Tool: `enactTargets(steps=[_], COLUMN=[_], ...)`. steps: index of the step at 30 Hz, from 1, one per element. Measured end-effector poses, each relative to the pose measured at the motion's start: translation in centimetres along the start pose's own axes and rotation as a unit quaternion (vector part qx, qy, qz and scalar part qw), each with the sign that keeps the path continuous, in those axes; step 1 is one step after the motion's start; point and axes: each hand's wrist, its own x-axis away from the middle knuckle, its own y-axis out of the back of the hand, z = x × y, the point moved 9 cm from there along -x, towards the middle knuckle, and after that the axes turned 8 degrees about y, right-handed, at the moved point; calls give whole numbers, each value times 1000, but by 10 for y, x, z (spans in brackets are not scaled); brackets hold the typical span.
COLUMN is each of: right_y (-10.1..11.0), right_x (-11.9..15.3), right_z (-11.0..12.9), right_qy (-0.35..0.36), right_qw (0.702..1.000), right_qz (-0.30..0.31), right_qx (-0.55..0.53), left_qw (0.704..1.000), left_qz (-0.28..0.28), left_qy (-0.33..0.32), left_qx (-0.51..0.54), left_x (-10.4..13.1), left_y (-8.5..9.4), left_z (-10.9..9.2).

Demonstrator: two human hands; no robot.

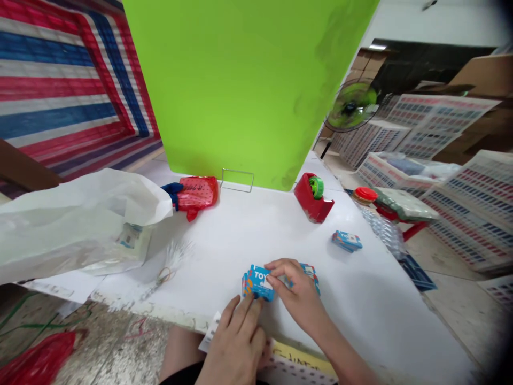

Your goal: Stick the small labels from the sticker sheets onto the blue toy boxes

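Card pile (257, 282): blue, "TOY" on the top face, lying on the white table near its front edge, between both hands; edges fanned at the left.
Left hand (242, 331): fingers side by side on the pile's lower edge, likely to steady it; thumb hidden, so cannot tell if it grips.
Right hand (294, 283): thumb and forefinger closed on the top card's right edge, apparently to keep control of that side.
Second pile (310, 271): similar cards, partly under the right hand, close by, perhaps for short reach.
Third stack (347, 241): further right, well apart, probably to keep it separate.
Tape dispenser (315, 198): red, green roll, beyond that stack; seemingly parked out of the working spot.
Red pouch (197, 193): far left, by a wire stand (237, 181).
White bag (84, 219): left end, mouth toward the table.
Green board (244, 91): upright behind everything, perhaps a screen.
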Motion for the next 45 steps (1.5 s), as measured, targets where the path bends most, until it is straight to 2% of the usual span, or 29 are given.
enactTargets(steps=[6, 13, 20, 28, 33, 36, 41, 45], right_y=[3, 4, 6, -4, -7, 9, 54, 64], right_x=[0, 5, 6, 8, 10, 12, 21, 29], right_z=[-12, -15, -12, -18, -15, -25, -59, -82], right_qy=[-62, -137, -141, -179, -191, -190, -193, -184], right_qw=[997, 990, 985, 942, 915, 936, 976, 983], right_qz=[-14, 23, 12, -22, -24, -15, -24, 11], right_qx=[-48, -37, -97, -285, -354, -296, -100, 28], left_qw=[1000, 999, 999, 995, 998, 999, 994, 989], left_qz=[-19, -25, -43, -93, -67, -23, 47, 84], left_qy=[-7, -17, -19, -12, 3, 20, 62, 84], left_qx=[-18, -22, -28, -24, -10, 13, 82, 85], left_x=[-4, -2, 3, 10, 13, 15, 17, 16], left_y=[6, 10, 11, 13, 17, 18, 15, 8], left_z=[-4, -11, -16, -18, -20, -18, -7, -6])
